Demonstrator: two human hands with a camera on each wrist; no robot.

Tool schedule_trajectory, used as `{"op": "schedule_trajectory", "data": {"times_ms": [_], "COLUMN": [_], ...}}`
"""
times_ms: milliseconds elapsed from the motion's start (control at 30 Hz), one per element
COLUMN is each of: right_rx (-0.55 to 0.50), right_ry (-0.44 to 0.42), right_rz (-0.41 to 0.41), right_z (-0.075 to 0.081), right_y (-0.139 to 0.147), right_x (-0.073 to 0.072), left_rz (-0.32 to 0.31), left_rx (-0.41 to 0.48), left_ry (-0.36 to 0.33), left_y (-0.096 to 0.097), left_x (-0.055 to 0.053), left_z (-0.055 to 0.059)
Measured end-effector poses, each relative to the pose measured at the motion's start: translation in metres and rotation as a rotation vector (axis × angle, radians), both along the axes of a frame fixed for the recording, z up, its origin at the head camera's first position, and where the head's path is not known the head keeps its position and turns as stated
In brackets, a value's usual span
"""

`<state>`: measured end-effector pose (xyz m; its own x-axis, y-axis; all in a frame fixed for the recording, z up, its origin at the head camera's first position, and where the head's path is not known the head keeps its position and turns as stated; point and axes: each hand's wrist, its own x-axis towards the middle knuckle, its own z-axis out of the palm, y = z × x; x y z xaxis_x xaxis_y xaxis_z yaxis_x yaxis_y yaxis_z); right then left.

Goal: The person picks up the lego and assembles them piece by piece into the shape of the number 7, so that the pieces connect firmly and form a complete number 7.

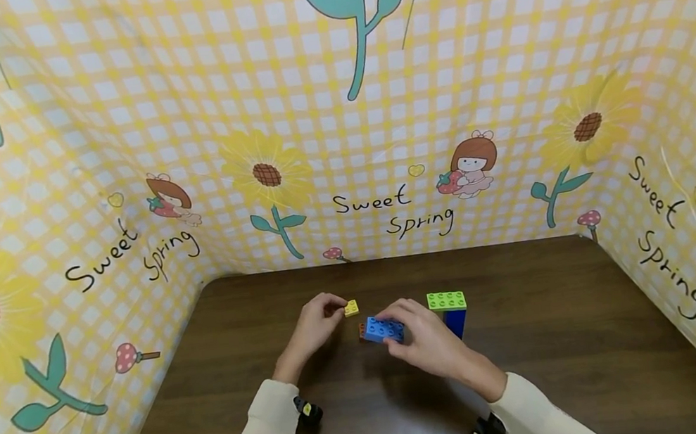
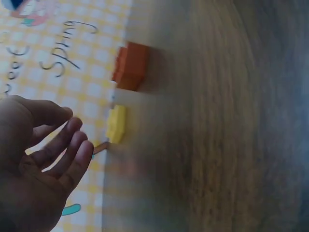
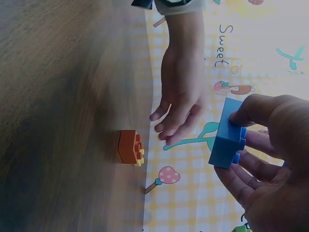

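Note:
My right hand (image 1: 429, 339) holds a blue toy brick (image 1: 382, 329) between thumb and fingers, raised above the table. In the right wrist view the blue brick (image 3: 226, 133) is tilted, its studs turned towards the palm. An orange brick (image 2: 134, 66) sits on the table; in the head view the blue one partly covers it. My left hand (image 1: 315, 326) is beside a small yellow brick (image 1: 351, 308), fingertips close to its left edge. The left wrist view shows those fingers (image 2: 72, 159) loosely bent with nothing between them, apart from the yellow brick (image 2: 117, 124).
Right of the blue brick stands a stack with a lime green brick (image 1: 446, 300) on top and a dark blue part (image 1: 455, 323) below, partly behind my right hand. The brown wooden table (image 1: 558, 336) meets a yellow checked cloth (image 1: 315, 143) at the back and sides.

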<state>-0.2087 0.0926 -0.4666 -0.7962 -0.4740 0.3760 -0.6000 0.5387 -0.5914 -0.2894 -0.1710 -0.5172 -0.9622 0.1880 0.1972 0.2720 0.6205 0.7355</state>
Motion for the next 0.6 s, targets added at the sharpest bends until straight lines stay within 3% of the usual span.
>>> {"op": "schedule_trajectory", "data": {"times_ms": [233, 367, 600], "right_rx": [-0.009, -0.010, -0.002], "right_ry": [-0.034, -0.047, -0.093], "right_rz": [0.003, 0.010, 0.031], "right_z": [-0.001, -0.002, -0.005], "right_y": [0.002, 0.003, 0.005], "right_x": [0.001, 0.001, 0.001], "left_rz": [0.008, 0.003, 0.011], "left_rx": [-0.168, -0.210, -0.202], "left_ry": [-0.031, -0.084, -0.123], "left_y": [0.007, 0.011, 0.014], "left_x": [-0.018, -0.023, -0.025], "left_z": [-0.012, -0.019, -0.023]}}
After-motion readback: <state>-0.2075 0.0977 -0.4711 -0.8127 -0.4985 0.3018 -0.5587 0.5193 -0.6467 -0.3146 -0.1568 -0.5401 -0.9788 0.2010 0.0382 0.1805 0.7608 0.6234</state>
